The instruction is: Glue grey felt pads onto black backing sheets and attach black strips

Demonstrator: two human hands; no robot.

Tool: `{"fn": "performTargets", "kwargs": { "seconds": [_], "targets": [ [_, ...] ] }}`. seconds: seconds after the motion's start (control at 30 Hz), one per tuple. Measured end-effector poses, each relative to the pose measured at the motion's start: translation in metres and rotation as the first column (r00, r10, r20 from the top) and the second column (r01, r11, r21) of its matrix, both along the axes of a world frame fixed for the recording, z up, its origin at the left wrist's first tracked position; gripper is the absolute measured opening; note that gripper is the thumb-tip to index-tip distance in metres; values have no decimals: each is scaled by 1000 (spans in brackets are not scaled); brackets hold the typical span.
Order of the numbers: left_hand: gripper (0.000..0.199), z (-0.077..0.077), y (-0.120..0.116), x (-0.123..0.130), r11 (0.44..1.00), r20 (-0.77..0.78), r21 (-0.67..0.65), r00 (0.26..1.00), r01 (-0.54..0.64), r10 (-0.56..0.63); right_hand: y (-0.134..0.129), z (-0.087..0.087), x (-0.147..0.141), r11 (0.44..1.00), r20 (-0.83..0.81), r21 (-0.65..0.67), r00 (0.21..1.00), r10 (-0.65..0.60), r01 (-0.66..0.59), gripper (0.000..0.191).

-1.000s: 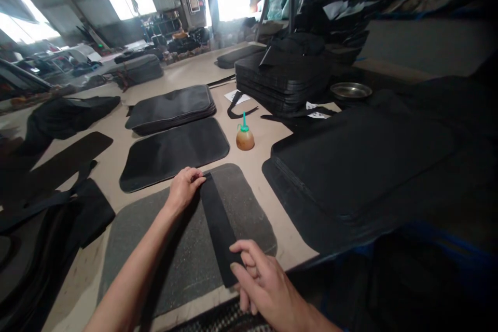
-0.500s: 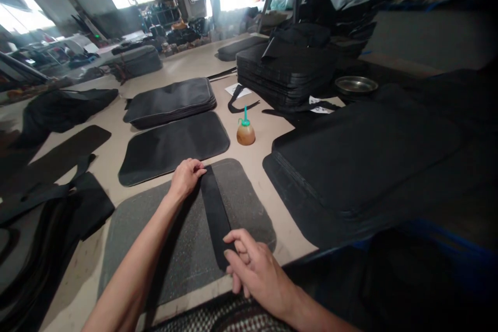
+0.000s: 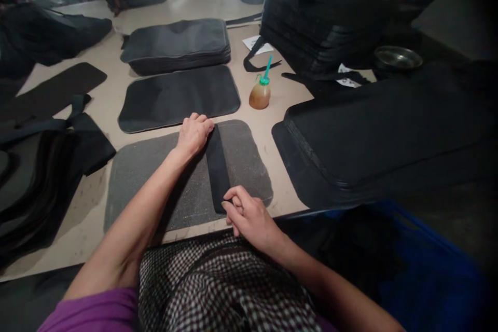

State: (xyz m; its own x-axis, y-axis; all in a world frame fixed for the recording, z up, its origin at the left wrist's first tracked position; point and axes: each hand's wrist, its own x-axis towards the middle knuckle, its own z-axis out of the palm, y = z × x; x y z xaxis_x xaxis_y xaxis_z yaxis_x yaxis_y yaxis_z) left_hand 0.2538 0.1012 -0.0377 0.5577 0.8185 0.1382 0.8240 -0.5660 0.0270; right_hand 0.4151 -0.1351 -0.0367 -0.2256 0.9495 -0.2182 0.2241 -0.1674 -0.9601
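Note:
A narrow black fabric strip (image 3: 218,168) lies lengthwise on a speckled grey felt panel (image 3: 245,166) near the table's front edge. My left hand (image 3: 193,135) presses on the panel with its fingers curled against the strip's far end. My right hand (image 3: 249,212) rests at the strip's near end, fingers curled over it and hiding its tip. A dark panel (image 3: 179,98) lies just beyond the grey one, and neither hand touches it.
An amber squeeze bottle with a green nozzle (image 3: 260,94) stands on the beige table (image 3: 280,124). Stacked black panels (image 3: 319,26) and a large black panel pile (image 3: 381,135) fill the right side. A steel bowl (image 3: 397,58) sits beyond. A blue crate (image 3: 424,264) stands below the table edge.
The view has tilted down, so the table items sit higher in the picture and my checked lap and purple sleeve now show. Both hands stay at the strip's ends.

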Motion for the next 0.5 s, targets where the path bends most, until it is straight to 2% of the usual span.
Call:
{"fn": "performTargets", "kwargs": {
  "seconds": [0.13,0.23,0.4,0.5],
  "targets": [
    [25,2,-8,-2,1000,-13,8,1000,11,-11,1,1,1,999,75,10,996,37,-38,11],
    [25,5,-15,-2,1000,-16,-2,1000,12,-12,2,1,1,995,176,73,983,48,-62,10],
    [26,8,-21,-1,1000,-36,-10,999,-6,6,4,0,1,974,311,213,950,7,-77,10],
    [26,7,-22,0,1000,-46,-7,999,-11,11,5,1,0,970,327,235,945,-10,-71,11]
  ]
}}
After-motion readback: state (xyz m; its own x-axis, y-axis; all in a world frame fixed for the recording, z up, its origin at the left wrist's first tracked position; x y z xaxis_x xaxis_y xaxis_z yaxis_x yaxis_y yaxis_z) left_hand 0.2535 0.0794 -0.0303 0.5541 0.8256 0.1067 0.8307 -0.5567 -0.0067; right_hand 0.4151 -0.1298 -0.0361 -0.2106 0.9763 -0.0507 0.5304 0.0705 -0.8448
